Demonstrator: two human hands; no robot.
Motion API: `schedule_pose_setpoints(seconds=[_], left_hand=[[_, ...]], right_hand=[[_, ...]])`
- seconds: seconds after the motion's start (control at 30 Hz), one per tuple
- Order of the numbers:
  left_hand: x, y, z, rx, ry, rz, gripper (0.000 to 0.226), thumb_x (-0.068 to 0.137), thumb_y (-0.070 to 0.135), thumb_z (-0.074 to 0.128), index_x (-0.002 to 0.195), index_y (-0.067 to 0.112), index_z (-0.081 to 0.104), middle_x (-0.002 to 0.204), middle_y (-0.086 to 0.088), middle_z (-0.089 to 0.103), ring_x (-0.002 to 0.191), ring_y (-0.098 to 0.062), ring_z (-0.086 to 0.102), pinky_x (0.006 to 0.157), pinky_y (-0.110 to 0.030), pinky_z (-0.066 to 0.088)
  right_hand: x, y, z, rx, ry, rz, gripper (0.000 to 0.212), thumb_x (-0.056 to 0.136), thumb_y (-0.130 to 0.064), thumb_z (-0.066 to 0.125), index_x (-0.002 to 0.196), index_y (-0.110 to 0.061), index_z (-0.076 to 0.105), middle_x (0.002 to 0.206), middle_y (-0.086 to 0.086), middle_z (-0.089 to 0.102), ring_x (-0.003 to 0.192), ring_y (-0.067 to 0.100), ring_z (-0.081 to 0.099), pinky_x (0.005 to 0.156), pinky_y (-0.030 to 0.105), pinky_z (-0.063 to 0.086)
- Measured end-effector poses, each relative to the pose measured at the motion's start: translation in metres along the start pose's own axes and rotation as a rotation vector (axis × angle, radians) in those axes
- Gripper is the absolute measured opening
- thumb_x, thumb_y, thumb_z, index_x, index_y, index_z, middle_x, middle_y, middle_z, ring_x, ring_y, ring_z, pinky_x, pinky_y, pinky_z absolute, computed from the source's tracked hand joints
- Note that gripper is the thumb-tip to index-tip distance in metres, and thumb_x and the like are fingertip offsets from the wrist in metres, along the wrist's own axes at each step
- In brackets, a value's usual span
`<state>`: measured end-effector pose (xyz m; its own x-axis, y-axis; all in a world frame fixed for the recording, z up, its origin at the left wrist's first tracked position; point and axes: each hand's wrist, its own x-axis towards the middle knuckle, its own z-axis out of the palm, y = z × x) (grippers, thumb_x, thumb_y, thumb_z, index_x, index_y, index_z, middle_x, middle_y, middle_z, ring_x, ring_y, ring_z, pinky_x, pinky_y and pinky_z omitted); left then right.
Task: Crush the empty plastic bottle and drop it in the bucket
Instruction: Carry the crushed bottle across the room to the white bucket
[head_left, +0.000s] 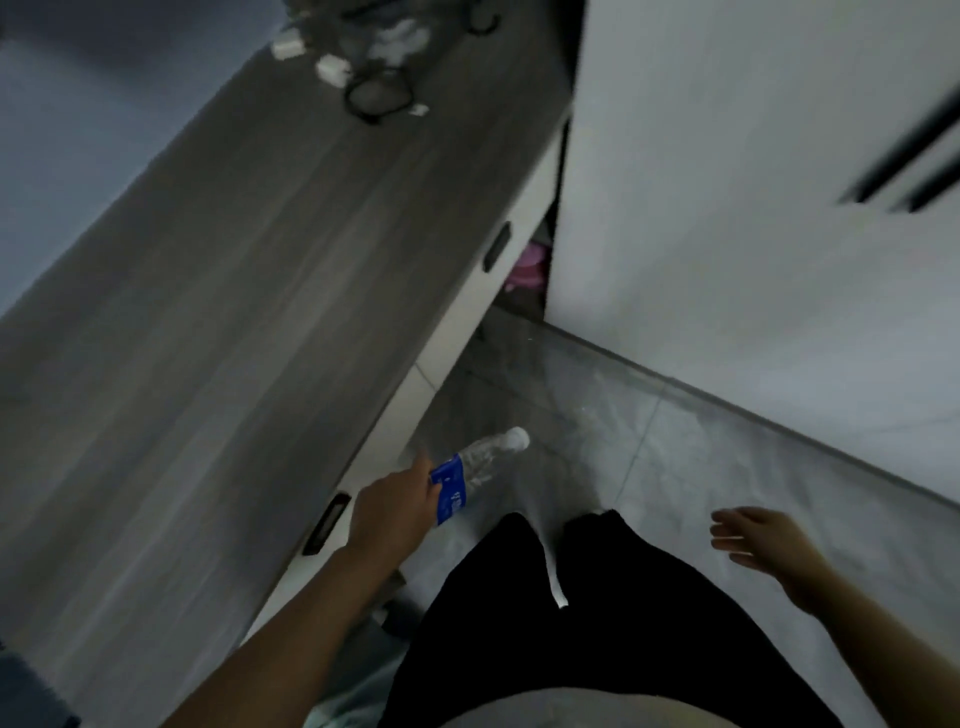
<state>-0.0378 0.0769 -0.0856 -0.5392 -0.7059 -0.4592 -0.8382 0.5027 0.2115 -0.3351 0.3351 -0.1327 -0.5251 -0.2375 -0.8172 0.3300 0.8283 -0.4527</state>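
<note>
A: Holding the bottle (475, 473), your left hand (397, 512) grips it around the lower half, over the blue label (452, 491). Which way does it point?

B: Its white cap (517, 439) points away from you and slightly right, over the pale tiled floor (675, 467). You hold it in the air just beside the front edge of the desk (234, 312). The clear upper part shows ridges; whether it is already crushed cannot be told, as the view is blurred.

A: And your right hand (758, 540)?

B: Your right hand hangs free at the right, fingers loosely spread, grasping nothing, well apart from the bottle.

A: What lies between the two hands?

B: Your legs in black trousers (571, 623), with a white drawstring end (561, 597) hanging at the middle.

A: What stands on the desk?

B: Near its far edge lie a coiled black cable (379, 96) and some white items, too blurred to name. Dark slot handles (496, 247) mark the desk's white front. To the right of the desk stands a white cabinet (753, 182), and something pink (527, 267) shows in the gap between them.
</note>
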Motion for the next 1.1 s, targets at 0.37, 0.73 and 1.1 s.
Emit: schedule_pose_setpoints(seconds=[0.37, 0.73, 1.1], left_hand=[[0.022, 0.088, 0.034, 0.103, -0.211, 0.142, 0.022, 0.089, 0.031, 0.045, 0.082, 0.015, 0.058, 0.082, -0.007, 0.068, 0.073, -0.024, 0.062, 0.063, -0.033, 0.046], [0.07, 0.185, 0.044, 0.436, -0.288, 0.476, 0.02, 0.092, 0.032, 0.041, 0.093, 0.016, 0.054, 0.099, -0.011, 0.07, 0.087, -0.029, 0.064, 0.067, -0.032, 0.042], [0.105, 0.306, 0.067, 0.821, -0.311, 0.873, 0.028, 0.092, 0.031, 0.042, 0.101, 0.012, 0.06, 0.108, -0.014, 0.069, 0.1, -0.03, 0.065, 0.082, -0.034, 0.05]], right_hand=[[-0.055, 0.141, -0.05, 0.349, 0.183, 0.175, 0.02, 0.092, -0.018, 0.047, 0.094, -0.004, 0.061, 0.083, 0.012, 0.064, 0.079, 0.028, 0.061, 0.07, 0.034, 0.046], [-0.088, 0.217, -0.043, 0.734, 0.438, 0.315, 0.021, 0.089, -0.011, 0.05, 0.096, 0.005, 0.062, 0.091, 0.019, 0.061, 0.083, 0.03, 0.057, 0.064, 0.032, 0.043], [-0.135, 0.277, 0.074, 1.051, 0.721, 0.624, 0.026, 0.091, -0.01, 0.046, 0.094, 0.007, 0.065, 0.09, 0.018, 0.065, 0.075, 0.027, 0.058, 0.049, 0.014, 0.045]])
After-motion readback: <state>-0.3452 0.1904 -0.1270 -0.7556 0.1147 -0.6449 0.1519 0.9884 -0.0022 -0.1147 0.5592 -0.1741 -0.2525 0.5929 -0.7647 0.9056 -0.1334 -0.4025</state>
